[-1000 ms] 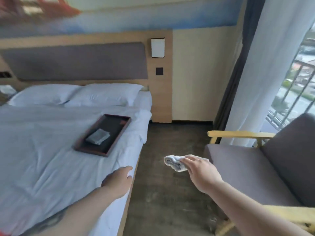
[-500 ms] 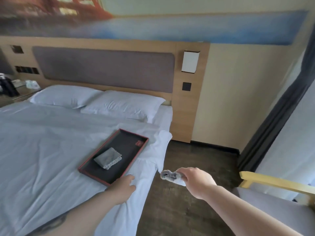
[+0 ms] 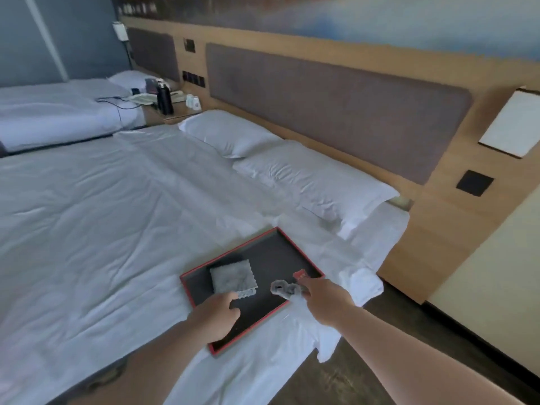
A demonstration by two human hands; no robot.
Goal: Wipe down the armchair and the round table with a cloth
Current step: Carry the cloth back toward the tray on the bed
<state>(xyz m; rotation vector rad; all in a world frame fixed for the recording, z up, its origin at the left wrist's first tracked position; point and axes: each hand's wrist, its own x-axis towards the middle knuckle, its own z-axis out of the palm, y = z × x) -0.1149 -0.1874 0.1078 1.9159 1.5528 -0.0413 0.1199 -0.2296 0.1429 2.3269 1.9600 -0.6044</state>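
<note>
My right hand pinches a crumpled grey-white cloth and holds it over the right part of a dark tray with a red rim, which lies on the white bed. A second grey cloth, folded square, lies in the tray's left half. My left hand hovers over the tray's near left side, fingers loosely curled, thumb close to the folded cloth's near corner, with nothing in it. Neither the armchair nor the round table is in view.
The white bed with two pillows fills the left and middle. A nightstand with a black bottle and cables stands between it and a second bed. A wooden headboard wall and dark floor lie to the right.
The view has swung left, away from the armchair. My right hand has carried the cloth from over the floor to above the tray. My left hand has moved forward over the tray.
</note>
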